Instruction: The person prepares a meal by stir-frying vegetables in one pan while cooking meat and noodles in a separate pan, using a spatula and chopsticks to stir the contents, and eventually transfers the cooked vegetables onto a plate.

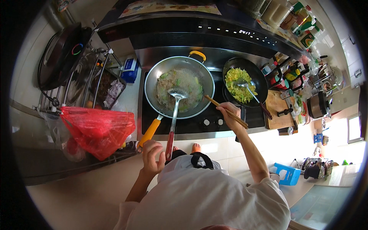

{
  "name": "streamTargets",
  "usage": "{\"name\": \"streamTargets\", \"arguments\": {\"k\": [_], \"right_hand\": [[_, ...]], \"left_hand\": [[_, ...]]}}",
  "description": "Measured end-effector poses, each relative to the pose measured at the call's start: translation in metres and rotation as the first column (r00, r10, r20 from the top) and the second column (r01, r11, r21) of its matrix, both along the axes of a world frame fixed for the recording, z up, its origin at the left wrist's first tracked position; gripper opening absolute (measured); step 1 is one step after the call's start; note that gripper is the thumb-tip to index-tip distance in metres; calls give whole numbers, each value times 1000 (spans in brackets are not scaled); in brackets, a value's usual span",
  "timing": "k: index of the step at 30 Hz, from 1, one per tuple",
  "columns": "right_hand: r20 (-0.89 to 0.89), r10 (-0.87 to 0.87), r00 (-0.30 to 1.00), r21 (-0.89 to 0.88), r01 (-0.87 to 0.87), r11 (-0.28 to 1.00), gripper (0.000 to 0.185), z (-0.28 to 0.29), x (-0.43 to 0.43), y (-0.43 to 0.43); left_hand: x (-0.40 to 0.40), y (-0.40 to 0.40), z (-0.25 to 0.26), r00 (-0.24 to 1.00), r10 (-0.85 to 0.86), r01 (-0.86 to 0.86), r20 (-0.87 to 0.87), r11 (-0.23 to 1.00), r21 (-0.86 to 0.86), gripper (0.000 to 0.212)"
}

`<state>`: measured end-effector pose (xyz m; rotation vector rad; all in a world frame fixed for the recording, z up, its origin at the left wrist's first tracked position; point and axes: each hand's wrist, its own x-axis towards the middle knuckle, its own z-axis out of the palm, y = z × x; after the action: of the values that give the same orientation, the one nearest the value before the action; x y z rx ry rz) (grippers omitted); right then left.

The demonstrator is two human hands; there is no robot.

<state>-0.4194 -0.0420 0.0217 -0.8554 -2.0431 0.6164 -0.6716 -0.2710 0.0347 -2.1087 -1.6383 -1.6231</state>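
My right hand [230,116] holds a pair of wooden chopsticks [225,110], their tips near the right rim of a large steel wok [150,86]. Bubbling liquid with green pieces and brownish food [189,83] fills the wok's middle. A metal spatula [176,112] with a dark red handle end rests in it, its handle leaning over the near rim. My left hand [152,156] is beside that handle end, fingers curled and apparently empty, near the wok's orange handle [150,132]. On the right burner, a black wok [261,83] holds chopped yellow-green food [238,83] and a second spatula [253,95].
A range hood [184,30] overhangs the stove's back. At left are a metal rack [86,83], a tray of sliced onion [114,93] and a red plastic bag [97,129]. At right, a wooden cutting board [277,115] carries a knife [292,115], beside bottles and a cooker [317,105]. A blue stool [290,174] stands behind.
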Motion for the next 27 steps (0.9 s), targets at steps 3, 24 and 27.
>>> {"name": "streamTargets", "arguments": {"k": [3,24,27], "right_hand": [[42,1,999,-101,3,995,7,2,1,2],[-18,-54,998,-246,48,968,7,-11,9,0],[-32,-66,997,-109,62,992,8,0,5,-5]], "left_hand": [[0,0,-1,999,6,-4,52,999,-32,24],[6,8,6,1000,-10,10,15,1000,21,22],[5,5,4,1000,-15,15,-2,1000,17,22]]}}
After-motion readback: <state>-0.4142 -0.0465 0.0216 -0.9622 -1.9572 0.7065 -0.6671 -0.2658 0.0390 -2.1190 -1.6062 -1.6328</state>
